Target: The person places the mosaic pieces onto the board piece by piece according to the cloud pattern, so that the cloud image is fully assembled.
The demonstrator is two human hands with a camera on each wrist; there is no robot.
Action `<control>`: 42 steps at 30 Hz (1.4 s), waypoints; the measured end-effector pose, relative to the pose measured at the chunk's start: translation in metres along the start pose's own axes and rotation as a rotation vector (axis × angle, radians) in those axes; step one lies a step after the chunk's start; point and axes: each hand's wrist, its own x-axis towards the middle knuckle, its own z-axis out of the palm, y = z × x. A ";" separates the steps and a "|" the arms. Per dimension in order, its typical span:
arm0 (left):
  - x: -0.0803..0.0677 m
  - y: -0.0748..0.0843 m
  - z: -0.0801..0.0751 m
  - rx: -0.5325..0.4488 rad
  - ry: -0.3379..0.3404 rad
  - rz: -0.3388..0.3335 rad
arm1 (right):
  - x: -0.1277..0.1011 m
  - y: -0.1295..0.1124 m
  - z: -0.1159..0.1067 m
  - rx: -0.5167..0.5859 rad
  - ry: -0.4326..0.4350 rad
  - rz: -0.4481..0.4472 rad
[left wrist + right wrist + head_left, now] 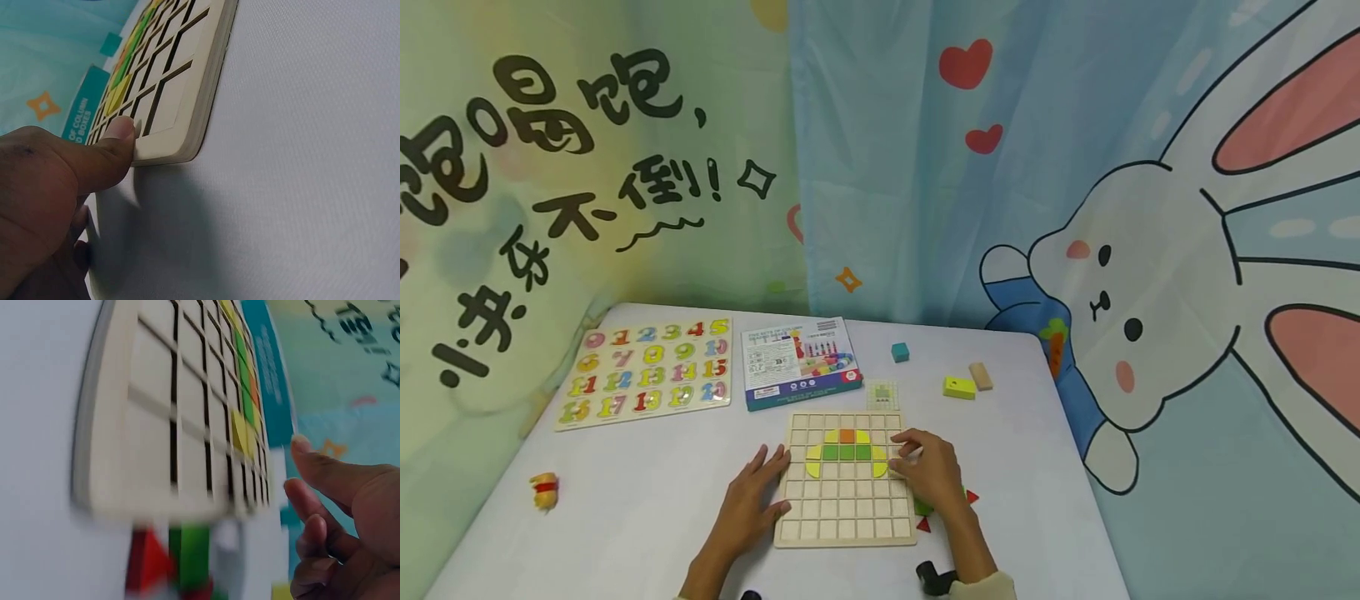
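Grid board (846, 479) lies flat on the desk (647, 492), near edge, square to the person. Left hand (752, 500) rests at the board's left edge, fingers straight and spread; in the left-wrist view the thumb (119, 134) presses the board's rim, probably to keep the board from sliding. Right hand (928, 468) lies over the board's right side, fingers loosely extended toward the coloured tiles (847, 452), gripping nothing that shows; the right-wrist view is blurred. Tiles sit in the upper rows: orange on top, green row below, yellow quarter-rounds at the corners. Loose pieces (925, 523), red and green, lie just right of the board under the right wrist, likely kept in reach. A small pattern card (882, 393) lies just beyond the board's far edge. Far left: number puzzle (647, 372), box (800, 361). Far right: three blocks (958, 386).
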 end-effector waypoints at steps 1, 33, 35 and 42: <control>0.000 0.000 0.000 0.003 0.003 0.003 | -0.003 0.004 -0.006 -0.009 0.002 0.016; -0.003 0.001 0.000 -0.021 0.036 0.029 | -0.024 0.014 0.005 -0.023 0.047 -0.002; -0.004 0.001 0.000 -0.021 0.038 0.030 | -0.023 0.006 0.016 -0.008 0.051 -0.025; -0.003 0.000 0.001 -0.020 0.035 0.028 | -0.011 -0.016 0.044 -0.047 0.078 -0.048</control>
